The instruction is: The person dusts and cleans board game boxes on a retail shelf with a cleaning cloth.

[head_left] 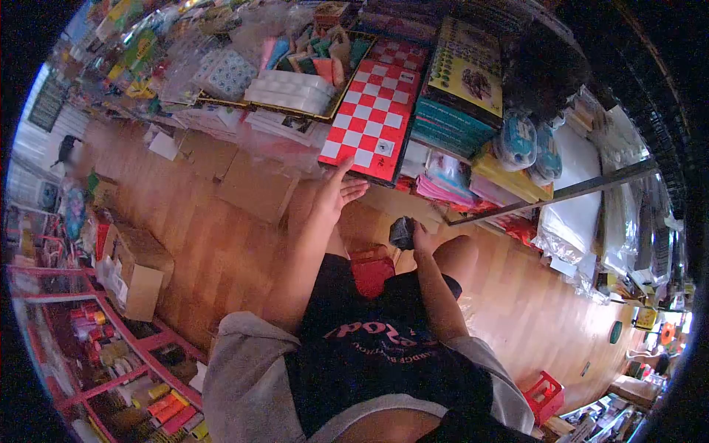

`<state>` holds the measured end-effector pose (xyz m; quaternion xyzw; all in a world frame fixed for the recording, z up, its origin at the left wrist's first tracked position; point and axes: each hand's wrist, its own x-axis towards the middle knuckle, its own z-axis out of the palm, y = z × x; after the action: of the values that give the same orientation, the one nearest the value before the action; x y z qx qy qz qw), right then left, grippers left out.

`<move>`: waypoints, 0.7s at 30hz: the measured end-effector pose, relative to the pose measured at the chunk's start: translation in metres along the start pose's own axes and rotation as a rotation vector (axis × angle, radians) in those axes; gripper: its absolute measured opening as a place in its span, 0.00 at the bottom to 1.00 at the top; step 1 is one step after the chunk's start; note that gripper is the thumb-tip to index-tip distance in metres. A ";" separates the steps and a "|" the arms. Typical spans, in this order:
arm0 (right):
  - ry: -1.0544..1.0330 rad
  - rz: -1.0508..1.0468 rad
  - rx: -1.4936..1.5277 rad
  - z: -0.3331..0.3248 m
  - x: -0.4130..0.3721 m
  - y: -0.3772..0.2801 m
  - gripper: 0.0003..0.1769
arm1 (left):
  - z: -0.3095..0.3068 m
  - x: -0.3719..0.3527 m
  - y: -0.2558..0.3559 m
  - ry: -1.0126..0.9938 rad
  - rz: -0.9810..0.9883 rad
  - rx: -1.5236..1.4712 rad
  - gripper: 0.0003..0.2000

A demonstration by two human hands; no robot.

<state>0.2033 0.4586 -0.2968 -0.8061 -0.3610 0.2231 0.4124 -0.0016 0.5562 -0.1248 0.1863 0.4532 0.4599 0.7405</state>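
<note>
My left hand point(340, 193) reaches up to the near edge of a red-and-white checkered game board box point(371, 111). Its fingers are stretched out, with the index fingertip at the corner of the box, and they grip nothing. Lower and to the right, my right hand point(422, 240) is closed around a dark, crumpled bundle point(402, 232), cloth-like in look. Beside the checkered box stands a stack of boxes with a yellow top point(467, 70) and teal sides. To its left lies a tray point(295, 108) with white packs and colourful bundles.
Lidded blue containers point(515, 144) sit right of the stacked boxes, near a metal rail point(550, 193). A red stool point(373, 273) shows between my legs. On the wooden floor are flattened cardboard point(255, 184), a carton point(136, 273) and another red stool point(545, 396). A pink rack point(122, 376) stands lower left.
</note>
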 end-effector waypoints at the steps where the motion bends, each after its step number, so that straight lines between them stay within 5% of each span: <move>1: -0.001 0.001 0.000 0.013 0.005 0.022 0.24 | -0.001 0.001 0.001 -0.034 0.009 0.028 0.27; 3: -0.230 0.372 0.450 0.029 0.013 0.051 0.24 | -0.005 0.003 0.005 -0.068 0.013 0.056 0.25; 12: -0.331 0.444 0.515 -0.009 -0.001 -0.015 0.21 | -0.040 -0.004 -0.006 -0.233 -0.068 0.137 0.17; 21: -0.340 0.441 0.497 0.003 0.005 0.005 0.22 | -0.103 -0.050 -0.044 -0.252 -0.047 0.037 0.15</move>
<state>0.2061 0.4617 -0.3032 -0.6913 -0.1769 0.5182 0.4715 -0.0746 0.4767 -0.1836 0.2454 0.3694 0.4069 0.7986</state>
